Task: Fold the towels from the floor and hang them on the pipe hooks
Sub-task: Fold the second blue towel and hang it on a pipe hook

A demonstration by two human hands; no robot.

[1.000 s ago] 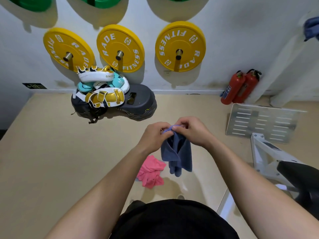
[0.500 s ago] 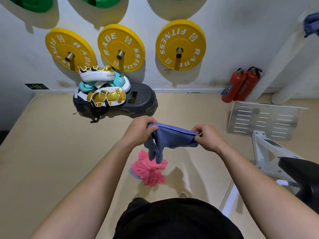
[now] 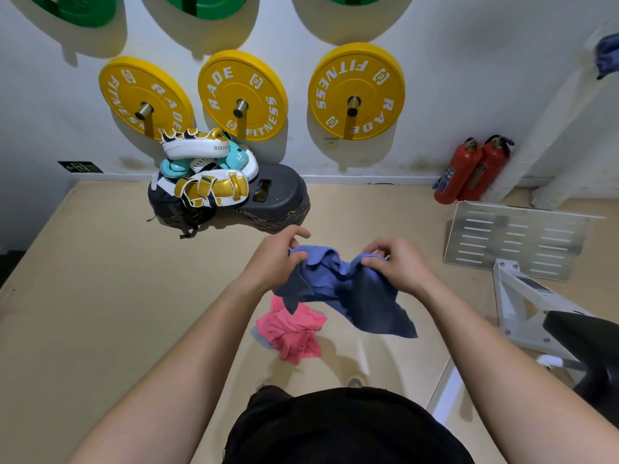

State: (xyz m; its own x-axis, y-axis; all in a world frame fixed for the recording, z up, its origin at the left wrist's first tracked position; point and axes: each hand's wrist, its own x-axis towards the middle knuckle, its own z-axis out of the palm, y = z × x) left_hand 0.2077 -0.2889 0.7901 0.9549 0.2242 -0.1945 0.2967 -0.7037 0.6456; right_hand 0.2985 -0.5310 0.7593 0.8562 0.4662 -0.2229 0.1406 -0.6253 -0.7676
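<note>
Left hand [image 3: 274,259] and right hand [image 3: 398,266] are each pinching a top corner of the blue towel [image 3: 361,296], sagging above 1 crumpled pink towel [image 3: 291,333] on the near floor [image 3: 100,296]; drawing the edge taut is looking wisest before folding.

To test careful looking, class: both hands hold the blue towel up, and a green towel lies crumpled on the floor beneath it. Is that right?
Not quite. In the head view the left hand and right hand do hold the blue towel up, but crumpled on the floor beneath it lies a pink towel, not a green one.
</note>
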